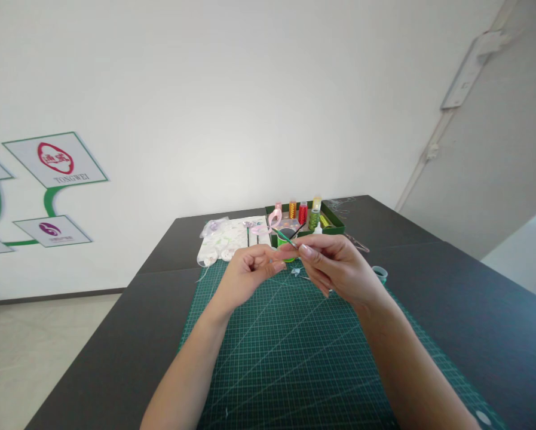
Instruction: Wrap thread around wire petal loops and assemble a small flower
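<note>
Head view shows hands [254, 270] [339, 264] close together at a green stick [285, 237].

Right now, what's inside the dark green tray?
In the dark green tray stand an orange spool, a red spool and a green spool. They and a pink loop hide part of its floor from view.

Dark green mat [294, 352], pale-gridded

Craft wkshp: cutting mat [294, 346], thread spools [303, 213].
</note>
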A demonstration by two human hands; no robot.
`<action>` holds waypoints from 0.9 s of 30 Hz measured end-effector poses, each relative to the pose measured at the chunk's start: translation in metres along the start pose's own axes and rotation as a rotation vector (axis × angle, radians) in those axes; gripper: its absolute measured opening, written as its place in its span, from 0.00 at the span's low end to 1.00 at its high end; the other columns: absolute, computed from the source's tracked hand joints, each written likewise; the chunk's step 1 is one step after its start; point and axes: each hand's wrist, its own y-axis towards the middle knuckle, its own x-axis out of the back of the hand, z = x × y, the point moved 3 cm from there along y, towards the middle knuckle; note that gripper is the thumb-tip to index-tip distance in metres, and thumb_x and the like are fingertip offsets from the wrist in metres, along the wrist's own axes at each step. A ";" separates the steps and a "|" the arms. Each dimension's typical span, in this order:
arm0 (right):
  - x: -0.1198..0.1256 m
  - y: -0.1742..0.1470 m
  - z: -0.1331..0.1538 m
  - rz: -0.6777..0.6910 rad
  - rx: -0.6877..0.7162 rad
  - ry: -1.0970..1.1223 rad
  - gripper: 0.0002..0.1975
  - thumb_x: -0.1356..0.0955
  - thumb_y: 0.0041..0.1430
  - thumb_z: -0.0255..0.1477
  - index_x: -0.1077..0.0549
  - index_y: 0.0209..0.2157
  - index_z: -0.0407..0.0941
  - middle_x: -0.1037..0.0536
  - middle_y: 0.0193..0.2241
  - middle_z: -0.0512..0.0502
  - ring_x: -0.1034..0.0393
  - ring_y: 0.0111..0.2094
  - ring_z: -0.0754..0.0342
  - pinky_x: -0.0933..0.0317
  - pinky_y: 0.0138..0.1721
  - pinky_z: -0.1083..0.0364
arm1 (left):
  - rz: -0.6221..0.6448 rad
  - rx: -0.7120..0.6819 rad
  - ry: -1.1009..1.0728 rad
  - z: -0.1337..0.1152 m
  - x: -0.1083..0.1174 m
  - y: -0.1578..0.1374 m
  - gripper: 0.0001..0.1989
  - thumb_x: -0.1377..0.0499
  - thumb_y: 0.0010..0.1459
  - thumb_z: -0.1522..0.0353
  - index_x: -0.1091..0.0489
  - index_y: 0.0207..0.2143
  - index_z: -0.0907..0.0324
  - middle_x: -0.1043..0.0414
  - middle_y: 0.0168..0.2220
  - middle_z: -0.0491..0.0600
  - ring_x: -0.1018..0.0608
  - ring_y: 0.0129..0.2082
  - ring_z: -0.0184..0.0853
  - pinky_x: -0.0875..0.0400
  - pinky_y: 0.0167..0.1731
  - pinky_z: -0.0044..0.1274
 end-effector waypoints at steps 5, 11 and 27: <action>0.000 0.000 0.001 -0.049 -0.042 -0.195 0.19 0.29 0.65 0.45 0.16 0.46 0.45 0.31 0.11 0.55 0.49 0.09 0.63 0.52 0.10 0.61 | 0.097 -0.008 0.210 -0.001 0.015 0.003 0.12 0.34 0.61 0.59 0.22 0.37 0.60 0.23 0.30 0.48 0.24 0.29 0.32 0.30 0.31 0.23; -0.004 -0.004 0.013 -0.073 -0.006 -0.352 0.17 0.31 0.68 0.40 0.15 0.46 0.44 0.17 0.28 0.44 0.47 0.13 0.64 0.51 0.13 0.60 | -0.161 -0.210 0.388 -0.012 0.038 0.000 0.22 0.32 0.60 0.62 0.25 0.57 0.52 0.30 0.63 0.56 0.29 0.63 0.45 0.31 0.57 0.35; -0.018 -0.004 0.020 -0.033 0.052 -0.428 0.15 0.32 0.69 0.37 0.15 0.44 0.44 0.25 0.19 0.48 0.31 0.23 0.56 0.41 0.21 0.59 | -0.230 -0.168 -0.009 -0.028 -0.007 -0.012 0.15 0.31 0.60 0.59 0.21 0.44 0.60 0.23 0.29 0.48 0.23 0.26 0.30 0.25 0.30 0.22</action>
